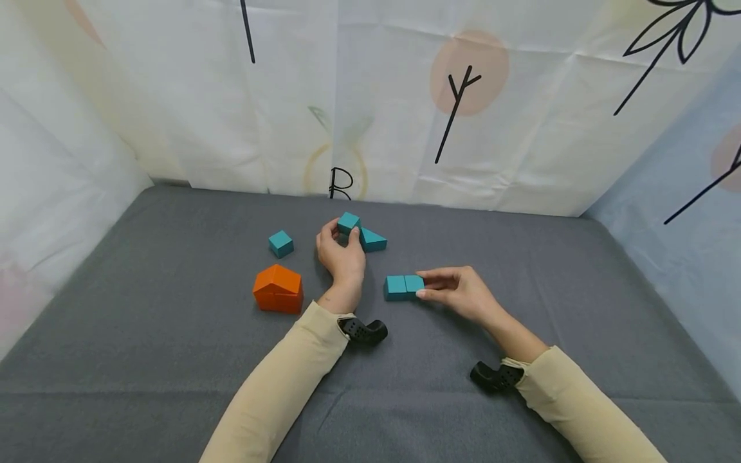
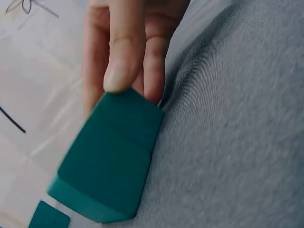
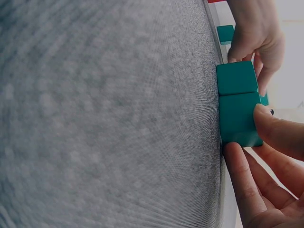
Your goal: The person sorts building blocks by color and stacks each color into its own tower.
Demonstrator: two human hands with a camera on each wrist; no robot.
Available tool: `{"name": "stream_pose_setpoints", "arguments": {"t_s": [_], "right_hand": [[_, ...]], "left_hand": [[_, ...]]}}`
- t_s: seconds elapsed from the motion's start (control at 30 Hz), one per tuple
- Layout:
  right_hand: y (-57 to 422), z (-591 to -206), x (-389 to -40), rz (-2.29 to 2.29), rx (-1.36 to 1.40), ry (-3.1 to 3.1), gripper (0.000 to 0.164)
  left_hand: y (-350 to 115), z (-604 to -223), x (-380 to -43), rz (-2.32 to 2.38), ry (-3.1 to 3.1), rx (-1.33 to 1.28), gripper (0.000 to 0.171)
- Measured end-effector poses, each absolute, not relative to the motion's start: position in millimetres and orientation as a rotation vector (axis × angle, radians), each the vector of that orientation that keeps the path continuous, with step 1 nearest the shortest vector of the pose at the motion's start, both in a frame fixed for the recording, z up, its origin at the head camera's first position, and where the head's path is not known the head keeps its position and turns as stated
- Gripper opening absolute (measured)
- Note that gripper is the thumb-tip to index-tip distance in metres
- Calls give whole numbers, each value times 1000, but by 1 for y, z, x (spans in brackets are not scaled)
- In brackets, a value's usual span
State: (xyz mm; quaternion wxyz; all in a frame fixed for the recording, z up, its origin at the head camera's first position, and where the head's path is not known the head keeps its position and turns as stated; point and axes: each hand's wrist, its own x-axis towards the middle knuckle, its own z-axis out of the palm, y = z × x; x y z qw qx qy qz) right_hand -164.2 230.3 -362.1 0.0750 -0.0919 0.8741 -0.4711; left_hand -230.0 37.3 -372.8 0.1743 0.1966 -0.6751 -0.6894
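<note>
In the head view my left hand [image 1: 341, 257] holds a teal cube [image 1: 349, 221] between thumb and fingers. A teal triangular block [image 1: 374, 240] lies just right of that cube. My right hand [image 1: 460, 292] pinches the right one [image 1: 412, 284] of two teal blocks set side by side; the left one [image 1: 395, 287] touches it. Up close in the left wrist view, my right thumb [image 2: 122, 71] lies on the end of this teal pair [image 2: 109, 152]. Low in the right wrist view, my right fingers [image 3: 244, 183] hold the same pair, and my left hand [image 3: 259, 35] is beyond.
An orange block group with a peaked top [image 1: 278, 289] stands left of my left forearm. A lone teal cube [image 1: 281, 244] sits behind it. The grey cloth [image 1: 202, 360] covers the table, and a printed white curtain [image 1: 388, 128] hangs along its back edge.
</note>
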Motion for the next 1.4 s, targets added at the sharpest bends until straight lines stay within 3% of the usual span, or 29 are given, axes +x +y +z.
{"name": "stream_pose_setpoints", "arguments": {"t_s": [0.33,0.93,1.4], "right_hand": [[231,-363,-164,-1408,-277,2625,39],[231,-363,-164,-1412,-301,2634,38],[232,-365,-165,-1411,-306,2624,41]], "left_hand": [[41,-362,-211,-1954,-1947,417,36],[42,-361,-178,-1884,-2204,-194,38],[37,-360,-168,-1775,-2450,-460,38]]}}
